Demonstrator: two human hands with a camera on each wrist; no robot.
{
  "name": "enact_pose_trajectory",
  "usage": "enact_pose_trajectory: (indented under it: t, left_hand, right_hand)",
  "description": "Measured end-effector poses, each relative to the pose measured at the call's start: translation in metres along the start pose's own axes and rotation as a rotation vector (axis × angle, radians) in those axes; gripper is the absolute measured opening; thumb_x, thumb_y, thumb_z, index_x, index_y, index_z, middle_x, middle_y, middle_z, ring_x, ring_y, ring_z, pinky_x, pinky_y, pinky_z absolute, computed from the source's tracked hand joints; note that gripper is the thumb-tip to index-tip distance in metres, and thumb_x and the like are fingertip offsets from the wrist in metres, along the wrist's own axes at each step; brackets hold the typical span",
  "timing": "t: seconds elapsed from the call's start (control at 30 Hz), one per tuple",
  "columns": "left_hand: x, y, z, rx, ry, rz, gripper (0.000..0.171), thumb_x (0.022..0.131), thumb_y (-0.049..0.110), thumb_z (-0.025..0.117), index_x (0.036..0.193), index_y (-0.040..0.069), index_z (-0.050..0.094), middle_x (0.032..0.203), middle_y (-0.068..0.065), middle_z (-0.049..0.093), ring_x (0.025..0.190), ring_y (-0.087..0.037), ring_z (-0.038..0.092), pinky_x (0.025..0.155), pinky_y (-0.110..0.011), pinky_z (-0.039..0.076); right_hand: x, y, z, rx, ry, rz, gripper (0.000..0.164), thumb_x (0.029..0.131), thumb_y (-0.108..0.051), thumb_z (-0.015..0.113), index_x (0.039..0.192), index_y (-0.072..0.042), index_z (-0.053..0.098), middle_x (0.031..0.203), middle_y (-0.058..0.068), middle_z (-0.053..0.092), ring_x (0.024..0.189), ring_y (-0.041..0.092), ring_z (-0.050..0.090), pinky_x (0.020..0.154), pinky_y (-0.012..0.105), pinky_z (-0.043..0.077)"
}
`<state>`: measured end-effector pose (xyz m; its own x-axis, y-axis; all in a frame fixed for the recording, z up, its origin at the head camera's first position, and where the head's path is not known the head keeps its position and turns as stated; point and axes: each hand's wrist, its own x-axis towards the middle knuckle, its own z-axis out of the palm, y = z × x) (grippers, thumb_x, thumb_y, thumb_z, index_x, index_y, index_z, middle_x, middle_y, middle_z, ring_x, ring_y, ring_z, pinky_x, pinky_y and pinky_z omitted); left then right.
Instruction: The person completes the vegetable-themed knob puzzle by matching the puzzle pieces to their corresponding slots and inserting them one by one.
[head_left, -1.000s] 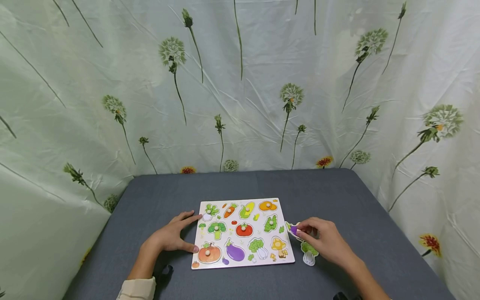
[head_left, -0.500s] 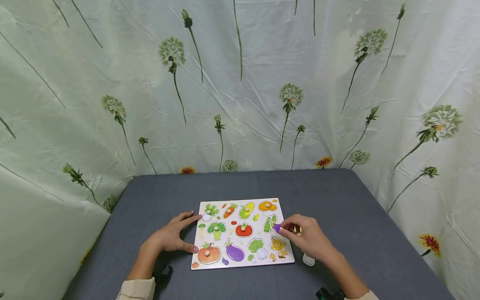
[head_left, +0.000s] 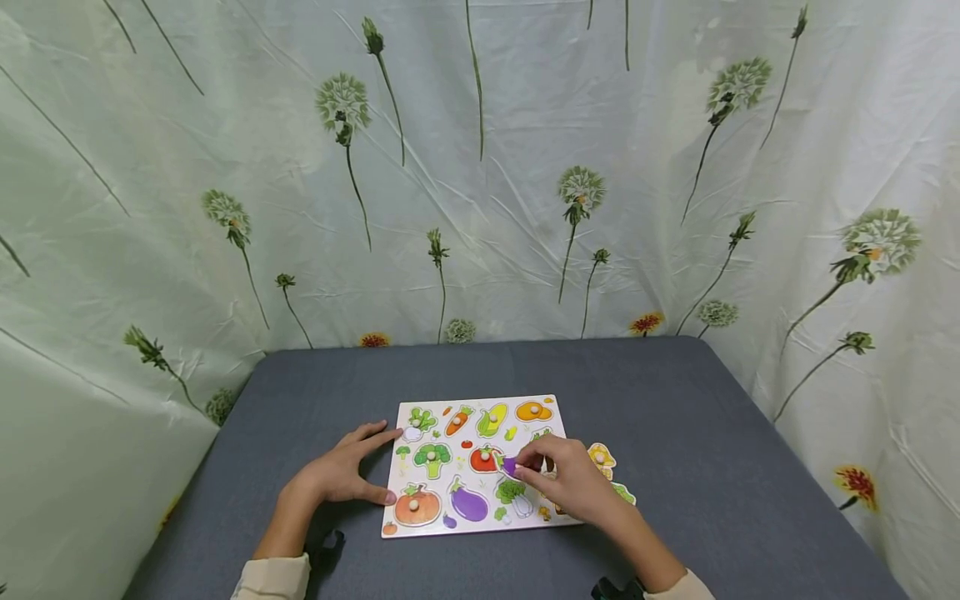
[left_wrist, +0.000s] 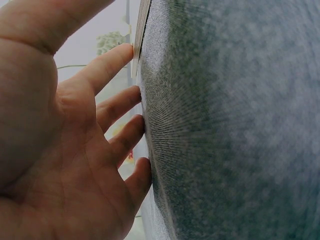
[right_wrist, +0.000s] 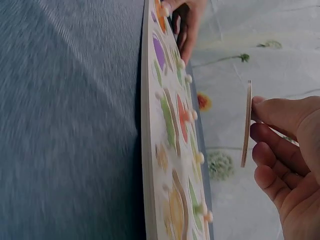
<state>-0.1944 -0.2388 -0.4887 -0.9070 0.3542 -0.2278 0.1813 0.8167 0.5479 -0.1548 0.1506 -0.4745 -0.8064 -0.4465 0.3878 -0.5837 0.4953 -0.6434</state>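
A white vegetable puzzle board (head_left: 401, 477) lies on the table. My left hand (head_left: 337, 471), fingers spread, touches its left edge with thumb and index finger. In the left wrist view, that index fingertip (left_wrist: 127, 51) meets the board's edge (left_wrist: 142, 35). My right hand (head_left: 566, 479) pinches an eggplant puzzle piece (head_left: 509, 466) above the board, right of the purple eggplant recess (head_left: 470, 505). From the right wrist, the piece appears edge-on as a thin wooden strip (right_wrist: 247, 127), apart from the board. The right hand covers part of the board's right side.
Right of the board, a loose mushroom piece (head_left: 602, 456) and a partly hidden leafy green piece (head_left: 624, 493) lie on the dark grey table (head_left: 480, 371). Knobbed pieces such as the tomato (head_left: 482, 460) and pumpkin (head_left: 417, 507) sit in the board. A flowered curtain (head_left: 510, 250) hangs behind.
My right hand has lifted the eggplant piece from beside the board's right edge and carried it left over the board. The mushroom piece has come into view. My left hand stays put.
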Motion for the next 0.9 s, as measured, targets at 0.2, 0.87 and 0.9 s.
enact_pose_trajectory:
  t: [0.2, 0.87, 0.9]
  left_hand:
    - [-0.001, -0.001, -0.005, 0.006, 0.001, 0.008, 0.108, 0.067, 0.052, 0.094, 0.158, 0.025, 0.043, 0.167, -0.014, 0.029, 0.152, -0.047, 0.025, 0.109, -0.075, 0.032]
    - [0.000, 0.000, 0.000, -0.015, -0.003, 0.004, 0.107, 0.066, 0.050, 0.095, 0.158, 0.028, 0.044, 0.168, -0.013, 0.028, 0.153, -0.046, 0.024, 0.110, -0.076, 0.031]
    - [0.000, 0.000, 0.000, -0.015, -0.004, 0.002, 0.107, 0.066, 0.050, 0.095, 0.158, 0.028, 0.044, 0.168, -0.013, 0.028, 0.153, -0.046, 0.024, 0.109, -0.076, 0.031]
  right_hand:
    - [0.010, -0.008, 0.016, 0.001, -0.002, -0.021, 0.007, 0.089, -0.018, 0.082, 0.093, -0.021, 0.077, 0.081, -0.016, 0.065, 0.072, 0.002, 0.057, 0.065, 0.021, 0.047]
    - [0.019, -0.017, 0.055, 0.049, -0.154, 0.014, 0.009, 0.088, -0.012, 0.083, 0.086, -0.016, 0.074, 0.077, -0.012, 0.065, 0.071, -0.004, 0.055, 0.066, 0.019, 0.052]
    - [0.019, -0.018, 0.057, 0.044, -0.162, 0.016, 0.009, 0.088, -0.012, 0.083, 0.086, -0.016, 0.075, 0.077, -0.012, 0.065, 0.071, -0.003, 0.056, 0.066, 0.017, 0.051]
